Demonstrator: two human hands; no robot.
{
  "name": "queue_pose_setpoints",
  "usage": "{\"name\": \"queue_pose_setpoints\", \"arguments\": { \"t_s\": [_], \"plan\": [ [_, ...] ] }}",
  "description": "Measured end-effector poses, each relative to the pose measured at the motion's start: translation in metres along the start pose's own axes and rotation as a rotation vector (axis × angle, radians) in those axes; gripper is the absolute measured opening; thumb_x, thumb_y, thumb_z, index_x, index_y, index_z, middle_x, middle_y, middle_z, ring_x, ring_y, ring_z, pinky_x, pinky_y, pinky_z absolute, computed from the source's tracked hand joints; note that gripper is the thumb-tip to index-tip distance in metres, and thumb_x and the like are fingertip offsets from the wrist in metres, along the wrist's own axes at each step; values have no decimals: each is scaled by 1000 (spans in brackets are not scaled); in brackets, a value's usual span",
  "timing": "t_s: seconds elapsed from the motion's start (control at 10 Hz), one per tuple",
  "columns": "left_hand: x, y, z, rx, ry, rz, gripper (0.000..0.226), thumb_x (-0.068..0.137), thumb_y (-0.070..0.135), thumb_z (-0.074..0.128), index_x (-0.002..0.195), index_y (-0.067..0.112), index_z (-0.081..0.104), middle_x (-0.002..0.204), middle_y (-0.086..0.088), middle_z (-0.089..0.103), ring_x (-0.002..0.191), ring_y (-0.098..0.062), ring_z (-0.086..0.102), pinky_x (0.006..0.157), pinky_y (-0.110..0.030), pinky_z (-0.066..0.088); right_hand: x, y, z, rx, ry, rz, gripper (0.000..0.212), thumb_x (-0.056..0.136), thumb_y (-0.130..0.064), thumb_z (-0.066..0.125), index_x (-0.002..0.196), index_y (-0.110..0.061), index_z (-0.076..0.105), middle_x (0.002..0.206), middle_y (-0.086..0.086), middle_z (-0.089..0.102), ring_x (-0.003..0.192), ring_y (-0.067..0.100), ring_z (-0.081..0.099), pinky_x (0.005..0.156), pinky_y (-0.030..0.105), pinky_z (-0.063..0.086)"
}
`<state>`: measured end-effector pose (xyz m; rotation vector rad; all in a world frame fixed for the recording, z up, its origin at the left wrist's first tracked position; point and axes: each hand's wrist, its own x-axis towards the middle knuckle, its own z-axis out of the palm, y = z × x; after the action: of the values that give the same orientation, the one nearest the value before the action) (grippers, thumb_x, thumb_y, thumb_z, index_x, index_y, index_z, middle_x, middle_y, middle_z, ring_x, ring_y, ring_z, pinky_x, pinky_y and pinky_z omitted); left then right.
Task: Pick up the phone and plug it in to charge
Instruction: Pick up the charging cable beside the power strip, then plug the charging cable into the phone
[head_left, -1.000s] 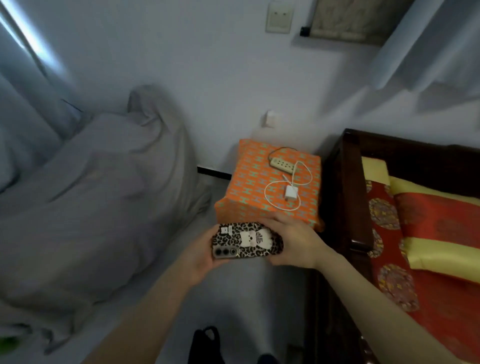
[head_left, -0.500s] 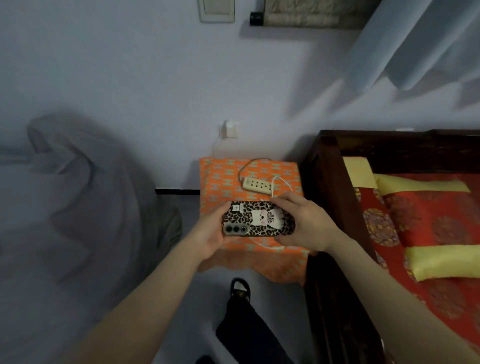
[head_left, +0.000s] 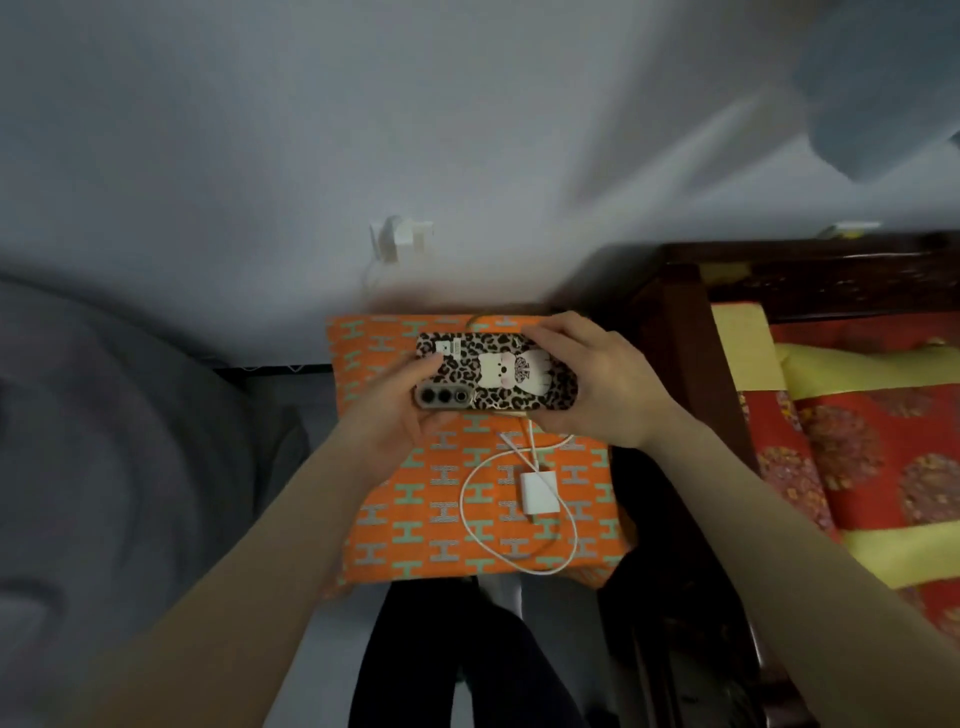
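Phone (head_left: 498, 375) is up in both hands, held sideways with its back to the camera, so the leopard-print case with the white cartoon figure and the three camera lenses at the left end are all showing. Left hand (head_left: 395, 415) is wrapped round the lens end, thumb lying across the back of the case. Right hand (head_left: 597, 384) clamps the other end, fingers curled over the top edge and thumb under the bottom edge. So both hands are closed on it, and it hangs over the far half of the orange-patterned desk (head_left: 415, 519) without touching it.

Just below the right hand, nearer the person, a white charger brick (head_left: 539, 491) lies flat on the desk with its white cable (head_left: 467, 514) looping round it, and one strand runs up toward the bottom edge of the phone. Can't tell if the cable end touches the phone.

Beyond the hands a white plug (head_left: 402, 239) sits on the wall. Out past the right hand is a dark wooden bed frame (head_left: 675, 322) with red and yellow bedding (head_left: 857, 447). Past the left hand there's a heap of grey fabric (head_left: 114, 415), a bit blurry.
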<state>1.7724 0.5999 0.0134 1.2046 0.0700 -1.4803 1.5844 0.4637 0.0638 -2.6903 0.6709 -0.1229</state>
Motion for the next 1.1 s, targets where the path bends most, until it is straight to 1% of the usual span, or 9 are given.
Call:
{"name": "queue_pose_setpoints", "arguments": {
  "t_s": [0.2,0.3,0.5,0.6,0.7,0.8,0.9,1.0,1.1],
  "plan": [
    [49,-29,-1,-311,-97,-9,31,75,24,70,103,14,64,98,0,72,99,-18,65,87,-35,54,19,25,48,163,38,135,86,60,-36,84,134,-10,48,127,10,55,115,28,54,88,45,51],
    [71,-46,3,-380,-83,32,57,84,25,59,137,8,43,136,-10,55,125,-28,51,105,-48,41,26,35,80,210,67,115,80,66,-40,80,133,-11,48,123,11,57,110,24,55,86,38,51],
    [103,-73,-28,-477,119,41,52,84,31,58,134,18,51,131,-8,61,115,-25,61,81,-43,57,9,66,138,496,192,389,31,87,-22,67,118,-18,63,101,-3,66,87,12,63,73,27,53],
    [106,-81,-55,-540,185,61,54,85,34,56,137,19,48,135,-8,58,120,-26,57,74,-38,58,-13,76,170,356,139,475,12,88,-26,65,82,-16,71,71,-7,64,62,5,54,53,28,44],
    [109,-88,-75,-573,255,37,57,87,38,53,139,17,44,140,-10,52,120,-25,57,62,-29,59,-34,70,202,137,1,429,13,78,-36,74,79,-23,73,78,-8,64,73,10,54,60,27,44],
    [107,-94,-81,-596,332,61,52,90,35,50,138,18,46,133,-7,59,116,-21,60,66,-29,59,-41,61,219,113,-68,440,24,69,-19,80,92,-21,74,92,-1,68,86,24,60,66,35,49],
    [105,-94,-73,-619,395,61,45,92,33,48,134,17,51,118,-2,67,101,-16,68,63,-28,59,-38,53,211,337,-6,474,23,78,-9,75,95,-23,73,85,-17,61,78,2,56,65,14,41],
    [102,-87,-60,-582,425,29,29,95,35,43,111,15,57,79,2,76,68,-11,72,50,-23,57,-20,34,174,643,51,469,23,88,-26,63,103,-43,68,69,-16,66,62,8,60,51,17,45],
    [97,-80,-47,-565,371,47,25,96,34,40,90,16,56,56,4,72,53,-8,69,47,-21,55,-8,17,151,856,33,383,27,93,-39,48,107,-31,69,76,-23,61,69,8,59,57,12,41]
  ]
}}
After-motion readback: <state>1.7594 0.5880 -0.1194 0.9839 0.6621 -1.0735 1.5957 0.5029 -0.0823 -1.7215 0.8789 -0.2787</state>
